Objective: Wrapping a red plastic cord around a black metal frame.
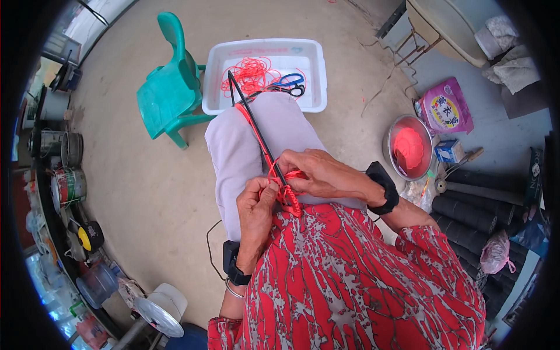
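Observation:
Across my lap lies a long, narrow black frame (257,127), its bent end pointing away from me. Red cord (290,200) is wound in a tight braid around its near end, and more red strands run along its length. My left hand (255,204) pinches the cord between thumb and fingers, just left of the braid. On the other side, my right hand (324,173) has its fingers closed on a bundle of the same cord. Some fingertips of the right hand are hidden behind the strands.
Beyond my knees, a white plastic tub (265,109) holds loose red cord (251,74) and scissors (290,85). A green chair (169,96) stands left of it. To the right are a metal bowl (388,143) with a red item, a purple bag (446,107) and dark rolls (464,213).

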Action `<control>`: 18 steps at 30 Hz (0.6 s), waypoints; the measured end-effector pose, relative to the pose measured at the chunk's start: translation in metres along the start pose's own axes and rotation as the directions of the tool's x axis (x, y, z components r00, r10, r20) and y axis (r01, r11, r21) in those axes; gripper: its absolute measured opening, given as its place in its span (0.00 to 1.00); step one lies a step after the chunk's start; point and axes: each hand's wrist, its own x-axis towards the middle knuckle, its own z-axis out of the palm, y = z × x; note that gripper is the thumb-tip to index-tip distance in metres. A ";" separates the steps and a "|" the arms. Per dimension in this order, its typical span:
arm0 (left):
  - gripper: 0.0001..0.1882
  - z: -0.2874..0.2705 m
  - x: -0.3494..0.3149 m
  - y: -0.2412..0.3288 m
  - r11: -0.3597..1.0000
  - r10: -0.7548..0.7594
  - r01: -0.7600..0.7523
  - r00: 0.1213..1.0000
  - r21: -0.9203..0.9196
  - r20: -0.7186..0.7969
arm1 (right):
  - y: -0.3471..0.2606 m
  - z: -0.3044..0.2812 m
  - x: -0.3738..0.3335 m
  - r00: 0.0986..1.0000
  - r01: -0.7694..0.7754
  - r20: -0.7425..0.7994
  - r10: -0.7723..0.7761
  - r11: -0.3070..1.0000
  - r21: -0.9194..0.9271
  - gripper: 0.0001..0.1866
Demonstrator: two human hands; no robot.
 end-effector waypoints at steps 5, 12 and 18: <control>0.07 0.000 -0.010 0.007 0.975 0.057 -0.085 0.988 -0.205 -0.142 | -0.014 -0.025 0.004 0.996 0.086 -0.005 -0.086 0.995 0.055 0.08; 0.08 -0.003 -0.012 0.012 0.982 0.148 -0.164 0.976 -0.091 -0.162 | -0.027 -0.009 0.014 0.971 0.236 0.087 -0.222 0.948 -0.215 0.12; 0.07 0.003 -0.012 0.018 0.959 0.050 -0.084 0.990 -0.269 -0.132 | -0.025 -0.001 0.009 0.968 0.243 0.020 -0.249 0.925 -0.293 0.13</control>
